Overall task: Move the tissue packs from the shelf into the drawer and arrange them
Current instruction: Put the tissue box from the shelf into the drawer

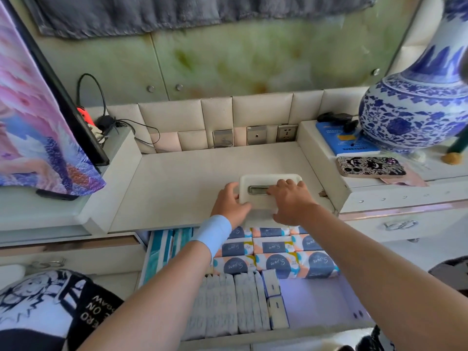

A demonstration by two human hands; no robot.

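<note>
A cream tissue box [263, 182] with a metal-rimmed slot in its top sits on the recessed shelf [177, 178]. My left hand [231, 202] grips its left end, thumb on the front. My right hand [291, 201] lies over its right half, fingers curled onto the top beside the slot. Below the shelf the drawer [352, 307] stands pulled out. Inside lie rows of tissue packs [273, 262] printed in navy and orange, white packs [222, 302] on edge in front, and teal-striped packs [162, 249] at the left.
A blue-and-white porcelain vase [415, 107], a blue book [339, 140] and a phone [371, 167] stand on the right ledge. Wall sockets [255, 135] line the shelf's back. A cloth-draped screen [38, 117] and cables [109, 122] occupy the left. The drawer's front right corner is bare.
</note>
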